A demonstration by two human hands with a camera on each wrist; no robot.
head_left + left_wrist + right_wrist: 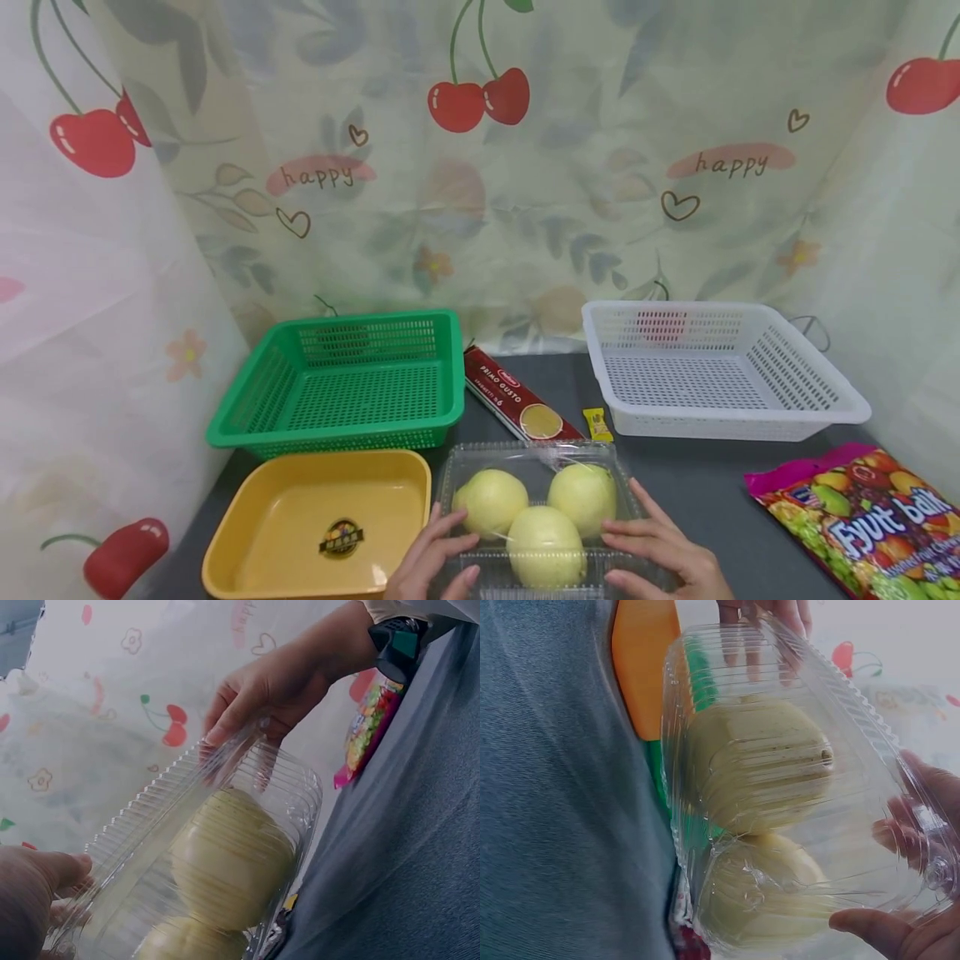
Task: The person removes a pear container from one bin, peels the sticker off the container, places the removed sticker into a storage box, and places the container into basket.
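A clear plastic clamshell box (491, 451) with a ribbed rim stands at the near middle of the table, three round pale yellow fruits (545, 550) inside it. My left hand (429, 560) grips its left side, and my right hand (669, 552) holds the right side, thumb and fingers at the edge. In the left wrist view the right hand (274, 690) pinches the box's far rim. The right wrist view shows the box tilted across the picture, with the right thumb (870, 930) against its wall and two fruits (761, 765) showing through.
Left of the box lies a yellow tray (258, 533), with a green basket (360, 440) behind it. A red spaghetti box (510, 396) and small yellow packet (597, 423) lie beyond. At right are a white basket (720, 417) and a candy bag (862, 517).
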